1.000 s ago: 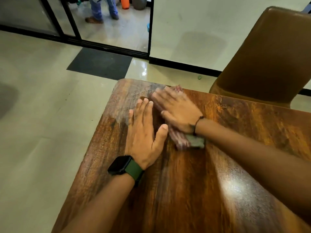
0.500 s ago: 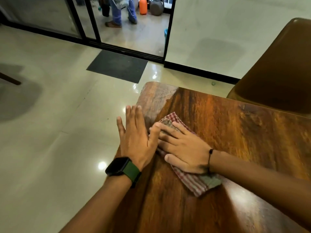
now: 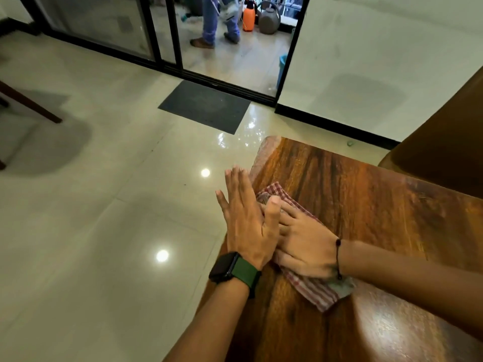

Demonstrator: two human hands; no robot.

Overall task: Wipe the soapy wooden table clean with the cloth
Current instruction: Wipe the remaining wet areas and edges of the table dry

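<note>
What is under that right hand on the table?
The right hand presses flat on a red checked cloth on the wooden table. Any soap beneath is hidden.

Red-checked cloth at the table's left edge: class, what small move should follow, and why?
Probably sweep the red-checked cloth off the brown wooden table edge into the left hand, held upright there like a catcher, while the flat right hand presses it.
</note>
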